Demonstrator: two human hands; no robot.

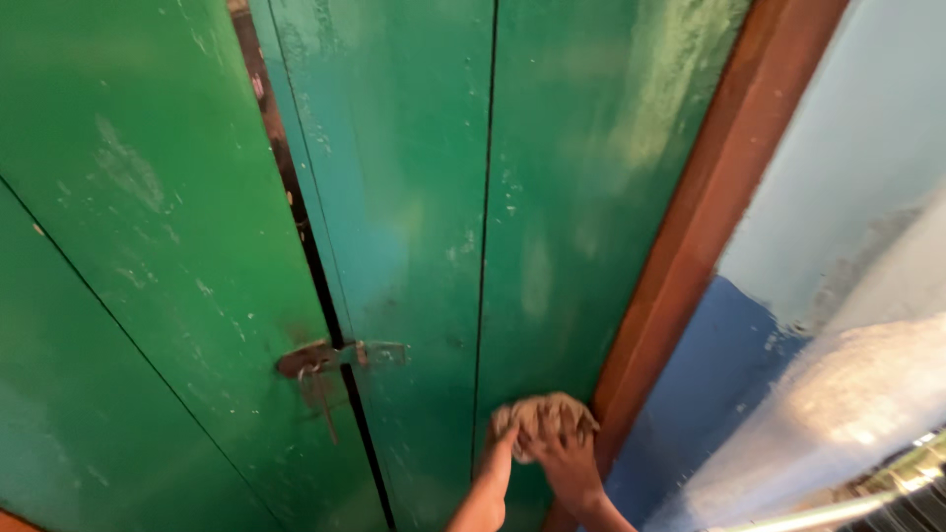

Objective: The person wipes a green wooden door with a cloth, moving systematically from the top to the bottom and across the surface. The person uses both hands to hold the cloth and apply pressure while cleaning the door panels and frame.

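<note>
A crumpled tan rag (pixel 542 412) is pressed flat against the lower part of a green wooden double door (pixel 414 197). My left hand (pixel 501 443) grips the rag's left edge. My right hand (pixel 564 463) lies just under the rag with its fingers closed on the cloth. Both forearms come up from the bottom edge of the view. The rag sits on the right door leaf, close to the brown frame.
A rusty metal latch (pixel 330 357) bridges the dark gap between the two leaves, left of my hands. A reddish-brown door frame (pixel 709 217) runs diagonally on the right. Beyond it is a wall painted pale blue (pixel 857 148) above and darker blue below. A metal rail (pixel 838 507) shows at the bottom right.
</note>
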